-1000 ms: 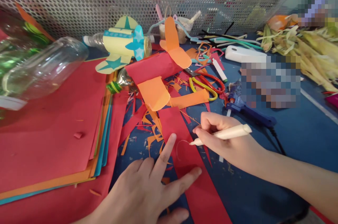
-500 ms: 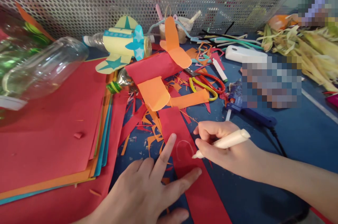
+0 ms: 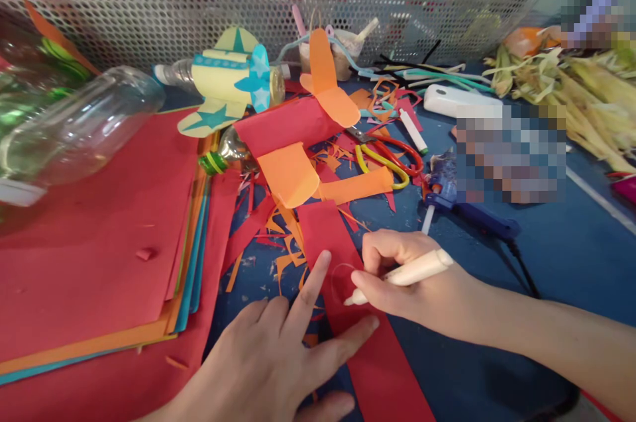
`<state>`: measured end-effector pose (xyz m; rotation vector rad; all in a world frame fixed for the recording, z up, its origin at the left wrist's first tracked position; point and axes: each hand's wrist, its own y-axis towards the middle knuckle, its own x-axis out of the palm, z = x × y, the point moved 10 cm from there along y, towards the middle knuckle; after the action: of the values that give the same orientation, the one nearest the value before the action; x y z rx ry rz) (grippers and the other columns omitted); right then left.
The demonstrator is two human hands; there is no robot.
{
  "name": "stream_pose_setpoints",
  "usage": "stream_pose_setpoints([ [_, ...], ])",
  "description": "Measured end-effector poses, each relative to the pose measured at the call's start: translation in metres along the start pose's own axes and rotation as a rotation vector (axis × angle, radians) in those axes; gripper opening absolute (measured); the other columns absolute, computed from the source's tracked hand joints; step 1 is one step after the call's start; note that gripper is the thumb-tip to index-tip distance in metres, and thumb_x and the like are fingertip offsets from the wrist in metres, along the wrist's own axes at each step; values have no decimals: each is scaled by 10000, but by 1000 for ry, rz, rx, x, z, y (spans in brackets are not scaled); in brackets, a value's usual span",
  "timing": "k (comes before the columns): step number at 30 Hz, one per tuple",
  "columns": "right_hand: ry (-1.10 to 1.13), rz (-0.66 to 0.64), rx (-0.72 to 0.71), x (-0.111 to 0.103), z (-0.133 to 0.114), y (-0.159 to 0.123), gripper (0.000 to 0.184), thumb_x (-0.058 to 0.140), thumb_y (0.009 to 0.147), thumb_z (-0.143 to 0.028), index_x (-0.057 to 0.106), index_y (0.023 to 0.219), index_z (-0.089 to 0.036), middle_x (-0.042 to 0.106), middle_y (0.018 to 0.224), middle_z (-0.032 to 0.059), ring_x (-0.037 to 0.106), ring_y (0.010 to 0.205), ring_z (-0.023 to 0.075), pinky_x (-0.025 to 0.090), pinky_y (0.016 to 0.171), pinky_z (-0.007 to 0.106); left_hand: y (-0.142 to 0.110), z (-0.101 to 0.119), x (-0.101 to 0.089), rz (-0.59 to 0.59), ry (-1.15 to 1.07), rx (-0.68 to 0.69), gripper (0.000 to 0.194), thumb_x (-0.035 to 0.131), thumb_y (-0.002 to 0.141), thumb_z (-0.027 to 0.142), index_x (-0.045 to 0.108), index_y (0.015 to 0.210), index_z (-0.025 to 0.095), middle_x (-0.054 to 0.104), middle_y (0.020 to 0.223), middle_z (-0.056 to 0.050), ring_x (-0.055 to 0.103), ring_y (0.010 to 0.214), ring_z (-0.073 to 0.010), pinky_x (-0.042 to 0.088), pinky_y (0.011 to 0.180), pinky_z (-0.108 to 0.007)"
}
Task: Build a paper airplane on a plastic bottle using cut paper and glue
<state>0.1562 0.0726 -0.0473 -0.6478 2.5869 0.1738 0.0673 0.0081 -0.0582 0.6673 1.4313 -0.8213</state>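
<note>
A strip of red paper (image 3: 387,369) lies lengthwise on the blue table. My left hand (image 3: 278,349) rests across it with fingers spread, the index fingertip and thumb side pressing on the paper. My right hand (image 3: 412,276) pinches a white marker (image 3: 420,268), its tip touching the strip between my left fingers. A faint, pale round outline (image 3: 342,267) shows on the red paper by the tip. Just beyond the strip lies a plane made from a bottle, with a red paper body (image 3: 288,125) and orange paper wings (image 3: 291,177).
On the left is a stack of coloured paper (image 3: 99,263), with clear bottles (image 3: 94,130) behind. A yellow bottle plane (image 3: 221,81), scissors (image 3: 382,157), a capped marker (image 3: 412,130) and a blue glue gun (image 3: 462,213) lie further back. Paper scraps (image 3: 293,256) litter the table; corn husks (image 3: 581,84) are at right.
The marker tip in my right hand has moved left and slightly down, along the bottom of the round outline. My left hand stays in place on the red strip.
</note>
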Motion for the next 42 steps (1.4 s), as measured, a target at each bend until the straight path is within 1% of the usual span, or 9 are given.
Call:
stream_pose_setpoints([
  [2,19,-4,15,1,1,0,246,583,849,-227,456,641,-197,528,552,-77,450,476,52,295,448,159,0,1,-3,24,0,2,640,554,822,457,279,1399,449,406,1436,-174,663,767,-259,542,592,-399],
  [5,47,-9,49,2,3,-1,239,612,838,-242,479,646,-194,543,551,-74,464,473,49,300,435,151,2,2,-2,-5,17,10,671,612,783,441,320,1387,441,445,1405,-188,664,756,-261,545,583,-398],
  [8,182,-18,120,4,9,-1,238,610,850,-276,476,670,-196,521,522,-82,439,437,44,294,405,144,3,3,-2,-24,14,20,661,620,774,452,345,1375,444,477,1378,-188,665,727,-250,550,570,-395],
  [12,334,60,170,-7,13,0,220,601,863,-305,465,725,-199,507,569,-81,426,451,45,314,407,149,2,0,-3,-15,-24,-2,646,587,805,463,300,1385,461,516,1345,-165,665,769,-246,557,618,-392],
  [16,268,41,116,-9,8,7,192,604,859,-274,473,744,-194,487,606,-76,430,496,53,340,446,166,-1,-4,-4,-14,-52,-44,674,582,808,492,238,1388,489,469,1382,-177,667,768,-229,557,657,-396],
  [20,233,63,69,-11,7,13,197,583,860,-234,442,727,-197,458,604,-81,392,479,51,317,432,171,0,-4,-3,-35,-43,-54,680,586,795,522,234,1376,505,505,1348,-182,673,770,-241,557,665,-414],
  [26,235,28,78,-5,13,14,242,589,849,-252,414,687,-210,437,594,-88,404,458,54,330,449,182,3,-3,-3,-54,-18,-53,674,584,798,514,231,1371,507,507,1344,-200,679,727,-237,558,637,-410],
  [35,218,16,43,-6,8,14,248,577,856,-232,402,682,-207,400,582,-93,372,433,39,274,417,164,2,-3,-3,-80,-27,-59,669,588,800,502,233,1367,512,498,1358,-188,679,750,-245,557,637,-405],
  [42,206,-8,61,-1,13,13,248,580,864,-269,413,693,-205,408,595,-86,425,443,41,360,451,152,-1,-4,-5,-36,-48,-70,679,586,802,506,228,1379,512,449,1399,-175,670,775,-240,553,662,-402],
])
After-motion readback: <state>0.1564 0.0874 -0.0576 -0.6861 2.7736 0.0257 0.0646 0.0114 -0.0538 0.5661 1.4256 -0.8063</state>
